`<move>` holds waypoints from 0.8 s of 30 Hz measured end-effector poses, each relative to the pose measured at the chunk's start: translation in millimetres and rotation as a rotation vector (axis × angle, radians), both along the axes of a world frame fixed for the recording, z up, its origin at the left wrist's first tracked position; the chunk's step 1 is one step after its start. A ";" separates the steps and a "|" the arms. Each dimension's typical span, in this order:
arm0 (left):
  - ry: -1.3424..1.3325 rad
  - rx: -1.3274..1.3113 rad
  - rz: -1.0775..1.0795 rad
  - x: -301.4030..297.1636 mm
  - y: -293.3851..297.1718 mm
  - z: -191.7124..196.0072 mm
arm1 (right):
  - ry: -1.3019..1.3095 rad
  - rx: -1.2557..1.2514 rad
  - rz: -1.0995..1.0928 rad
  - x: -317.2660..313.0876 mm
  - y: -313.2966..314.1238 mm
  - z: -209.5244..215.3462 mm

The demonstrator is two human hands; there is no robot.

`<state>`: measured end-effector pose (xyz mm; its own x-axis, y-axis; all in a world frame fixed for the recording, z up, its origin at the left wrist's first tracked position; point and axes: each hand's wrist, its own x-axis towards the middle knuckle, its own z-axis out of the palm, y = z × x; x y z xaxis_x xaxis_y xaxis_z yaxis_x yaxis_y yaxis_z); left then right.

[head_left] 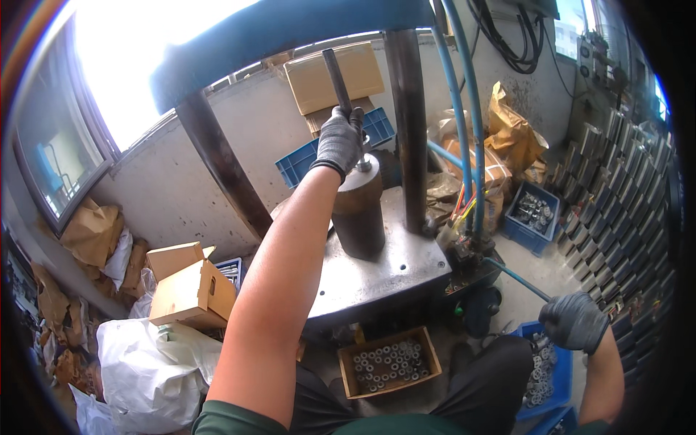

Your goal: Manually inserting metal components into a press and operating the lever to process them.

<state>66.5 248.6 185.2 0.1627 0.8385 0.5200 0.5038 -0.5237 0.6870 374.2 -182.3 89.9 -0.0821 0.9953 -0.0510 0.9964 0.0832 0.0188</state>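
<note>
My left hand [341, 140], in a grey knit glove, reaches over the press table [406, 270]. Its fingers are closed round a dark metal bar [336, 78] that stands up, slightly tilted, above the fist. Just below and beside that hand, a thick steel cylinder [360, 217] stands upright on the table; a narrower bright metal piece [364, 165] sits on its top. Whether the bar touches that piece is hidden by the glove. Low on the right, my right hand [575, 321], also gloved, is wrapped round the end of a thin blue lever [516, 279].
Dark columns [407, 130] and a blue crossbeam [290, 36] frame the press. A wooden box of metal rings [395, 391] lies below the table. Blue crates [533, 217] of metal parts and stacked metal pieces [616, 188] stand right; cartons [192, 290] and a white sack [148, 370] left.
</note>
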 end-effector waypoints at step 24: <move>-0.064 -0.036 -0.031 0.9 5.6 -4.8 | 0.021 -0.040 -0.073 -8.2 -21.2 -19.6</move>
<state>67.4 254.2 180.4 0.1561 0.8520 0.4997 0.4424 -0.5126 0.7359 366.0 -203.5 70.3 -0.0110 0.9959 -0.0898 0.9999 0.0107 -0.0039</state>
